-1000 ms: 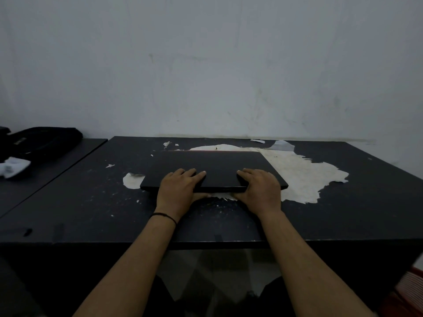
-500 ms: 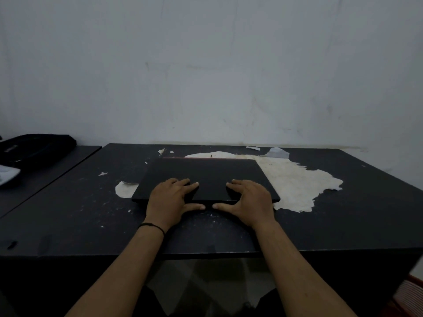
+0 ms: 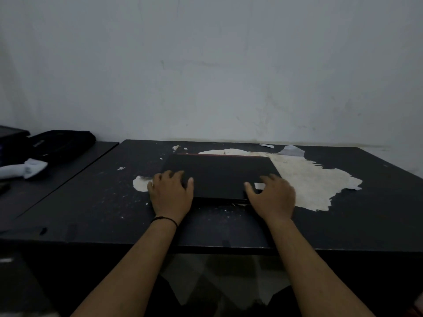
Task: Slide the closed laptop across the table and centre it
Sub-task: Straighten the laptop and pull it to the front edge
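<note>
A closed black laptop lies flat on the dark table, near the middle and partly over a pale peeled patch. My left hand covers its near left corner, fingers spread on the lid and palm over the front edge. On the near right corner my right hand sits the same way, slightly blurred. Both hands press on the laptop.
The pale peeled patch spreads to the laptop's right, and the wall runs close behind the table. A second table on the left carries a black bag and a white object. The table's front edge is near my forearms.
My hands have spread apart from the middle of the laptop's front edge to its two near corners. The thumbs now lie on the lid. The laptop sits a little further right on the table.
</note>
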`<state>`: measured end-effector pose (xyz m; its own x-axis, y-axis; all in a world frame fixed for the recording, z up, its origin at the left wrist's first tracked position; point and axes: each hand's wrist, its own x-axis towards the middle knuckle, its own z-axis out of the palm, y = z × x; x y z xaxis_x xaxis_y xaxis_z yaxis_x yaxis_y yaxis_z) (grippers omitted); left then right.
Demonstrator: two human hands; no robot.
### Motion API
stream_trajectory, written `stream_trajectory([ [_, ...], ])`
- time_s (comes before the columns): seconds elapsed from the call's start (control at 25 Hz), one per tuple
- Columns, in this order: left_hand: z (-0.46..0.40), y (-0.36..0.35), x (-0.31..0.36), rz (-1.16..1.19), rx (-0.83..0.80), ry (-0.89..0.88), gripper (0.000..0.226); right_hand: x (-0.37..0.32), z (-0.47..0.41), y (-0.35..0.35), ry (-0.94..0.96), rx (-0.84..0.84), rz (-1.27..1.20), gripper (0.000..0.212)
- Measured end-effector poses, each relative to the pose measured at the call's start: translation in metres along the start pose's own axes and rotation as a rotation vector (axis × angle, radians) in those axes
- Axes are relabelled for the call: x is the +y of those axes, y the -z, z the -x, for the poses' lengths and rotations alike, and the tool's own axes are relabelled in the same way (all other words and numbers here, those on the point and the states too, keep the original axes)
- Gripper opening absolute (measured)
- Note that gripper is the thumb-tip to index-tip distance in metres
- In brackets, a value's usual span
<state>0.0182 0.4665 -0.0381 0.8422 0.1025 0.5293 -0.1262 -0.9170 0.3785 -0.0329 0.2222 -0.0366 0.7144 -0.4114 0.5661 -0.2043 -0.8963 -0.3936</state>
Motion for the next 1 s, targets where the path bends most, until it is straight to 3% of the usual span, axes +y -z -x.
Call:
stream_trajectory([
  [0.08,0.001,0.002,-0.004,0.000,-0.106,0.237,0.066,0.004,0.002,0.001,-0.255,-0.035,0.034,0.073],
  [0.16,0.003,0.005,-0.006,0.049,-0.162,0.330,0.075,0.008,0.005,0.003,-0.406,-0.094,0.010,0.083],
  [0.28,0.002,0.006,-0.009,0.135,-0.118,0.311,0.074,0.015,0.003,0.006,-0.415,-0.102,-0.120,0.087],
  [0.72,0.020,0.026,-0.012,0.254,-0.065,0.282,0.063,0.019,0.023,0.042,-0.481,0.003,-0.639,0.057],
  [1.0,0.078,0.058,-0.010,0.291,-0.012,0.317,0.059,0.026,0.078,0.080,-0.438,0.026,-0.661,0.050],
])
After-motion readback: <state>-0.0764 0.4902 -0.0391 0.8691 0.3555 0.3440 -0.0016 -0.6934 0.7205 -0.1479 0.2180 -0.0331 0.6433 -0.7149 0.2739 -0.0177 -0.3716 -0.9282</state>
